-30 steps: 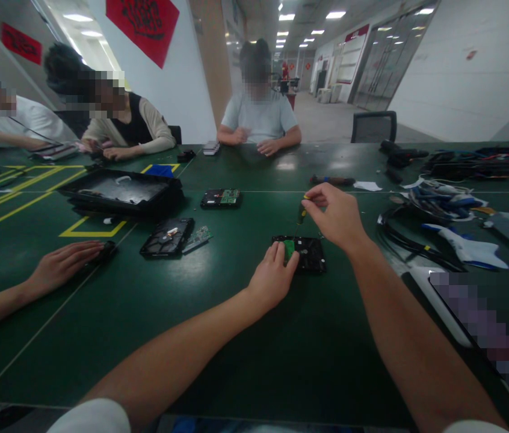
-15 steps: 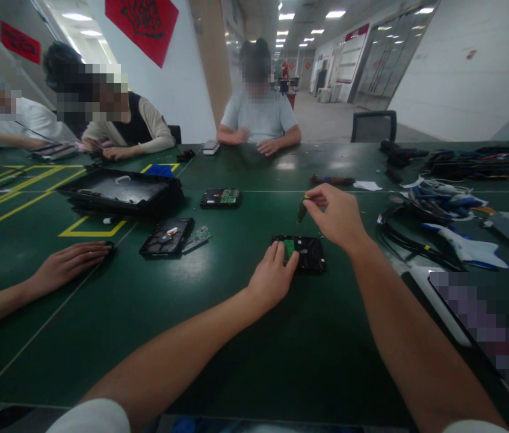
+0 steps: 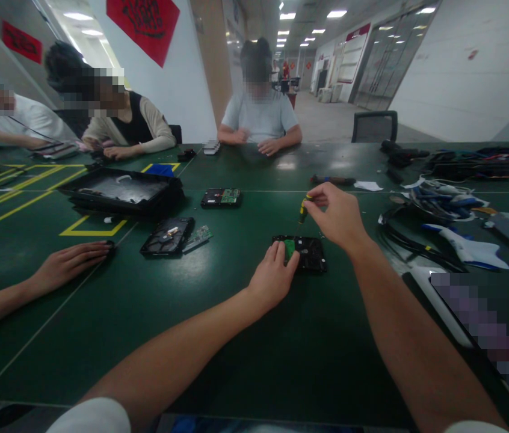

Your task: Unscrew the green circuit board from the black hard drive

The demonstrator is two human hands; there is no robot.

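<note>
In the head view, held the drive (image 3: 311, 257) flat on the tabletop (image 3: 308, 361), in front of the body, with the left grip (image 3: 270, 279) laid over its near left part. Spread these fingers on and around the green board (image 3: 289, 248), probably for preventing the drive from sliding or turning under the tool. Could not tell whether clamped at the edges or only pressing from above.

With the right grip (image 3: 336, 218), pinched the top end of the screwdriver (image 3: 303, 210), fingertips brought together on the cap. Pointed the thin shaft down, almost upright, to the far side of the drive, seemingly to make turning by the fingers easy and to leave the drive visible. Could not see clearly whether touching with the tip.

Farther on the tabletop, saw the second drive (image 3: 221, 197), lying flat with green circuit side up. Nearer and to the left, saw the open case (image 3: 167, 237), with the loose board (image 3: 199, 239) just beside it, perhaps placed close so as to stay together. Behind these, saw the black tray (image 3: 121, 191); to the right, the cables (image 3: 444, 198) in a heap, maybe pushed aside to give room for both arms. At far left, noticed a co-worker's hand (image 3: 71, 261), well apart from the drive.
</note>
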